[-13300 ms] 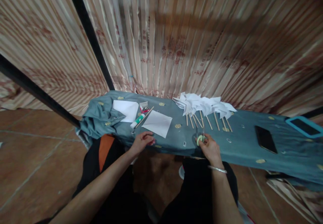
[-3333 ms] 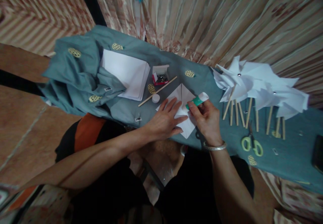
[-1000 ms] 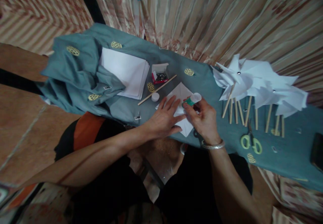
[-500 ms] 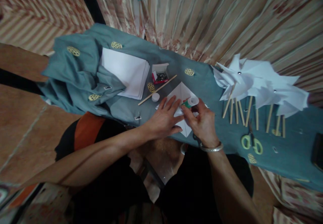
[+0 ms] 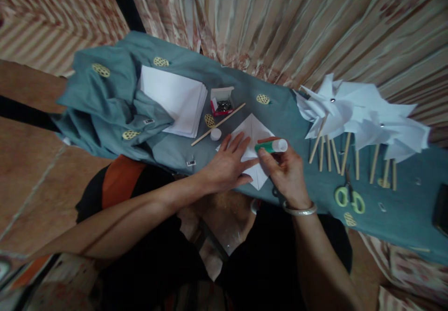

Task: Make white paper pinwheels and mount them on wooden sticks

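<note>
A square sheet of white paper (image 5: 252, 131) with crease lines lies turned like a diamond at the table's front edge. My left hand (image 5: 227, 164) rests flat on its left part with fingers spread. In my right hand (image 5: 285, 173) is a green and white glue stick (image 5: 271, 146), gripped between thumb and fingers. The stick lies nearly level over the right half of the paper; whether it touches the sheet I cannot tell. A small white cap (image 5: 215, 134) stands left of the paper, beside a thin wooden stick (image 5: 219, 124).
Behind the stick sits an open small box of metal pins (image 5: 222, 102). A stack of white paper (image 5: 173, 98) lies at left, partly under bunched cloth (image 5: 105, 101). At right are several paper pinwheels (image 5: 364, 110) on sticks and green-handled scissors (image 5: 349, 199). A striped curtain (image 5: 262, 26) hangs behind.
My right hand has shifted right and slightly down with the glue stick, which now lies more level and shows more of its length. My left hand has stayed in place.
</note>
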Demonstrator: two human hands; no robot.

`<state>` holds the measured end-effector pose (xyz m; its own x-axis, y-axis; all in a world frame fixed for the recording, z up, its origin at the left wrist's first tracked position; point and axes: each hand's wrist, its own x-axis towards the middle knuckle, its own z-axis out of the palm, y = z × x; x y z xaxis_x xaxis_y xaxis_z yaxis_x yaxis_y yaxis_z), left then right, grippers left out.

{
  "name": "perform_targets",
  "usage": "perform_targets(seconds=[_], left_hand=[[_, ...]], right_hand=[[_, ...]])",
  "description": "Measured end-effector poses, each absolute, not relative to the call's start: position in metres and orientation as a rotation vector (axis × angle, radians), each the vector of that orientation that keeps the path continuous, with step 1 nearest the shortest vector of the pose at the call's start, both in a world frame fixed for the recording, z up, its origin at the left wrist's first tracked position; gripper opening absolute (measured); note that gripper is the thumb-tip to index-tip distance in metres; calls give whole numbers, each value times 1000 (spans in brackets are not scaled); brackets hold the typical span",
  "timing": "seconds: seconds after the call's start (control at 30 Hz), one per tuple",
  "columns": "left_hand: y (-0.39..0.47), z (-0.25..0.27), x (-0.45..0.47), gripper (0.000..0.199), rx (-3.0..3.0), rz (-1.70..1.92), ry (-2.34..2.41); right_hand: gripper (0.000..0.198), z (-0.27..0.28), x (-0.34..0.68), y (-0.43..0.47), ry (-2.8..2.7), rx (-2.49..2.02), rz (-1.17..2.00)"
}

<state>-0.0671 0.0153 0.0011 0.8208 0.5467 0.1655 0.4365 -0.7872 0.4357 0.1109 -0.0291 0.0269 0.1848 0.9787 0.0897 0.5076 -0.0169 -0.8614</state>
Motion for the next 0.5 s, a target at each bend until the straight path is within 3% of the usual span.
perform_targets(seconds=[0.33, 0.5], left_hand=[[17, -9, -67, 50, 2604, 492, 695], [16, -6, -67, 49, 2605, 499, 711]], right_hand=[[32, 12, 118, -19, -821, -1468, 943], [31, 11, 117, -16, -895, -1484, 883]])
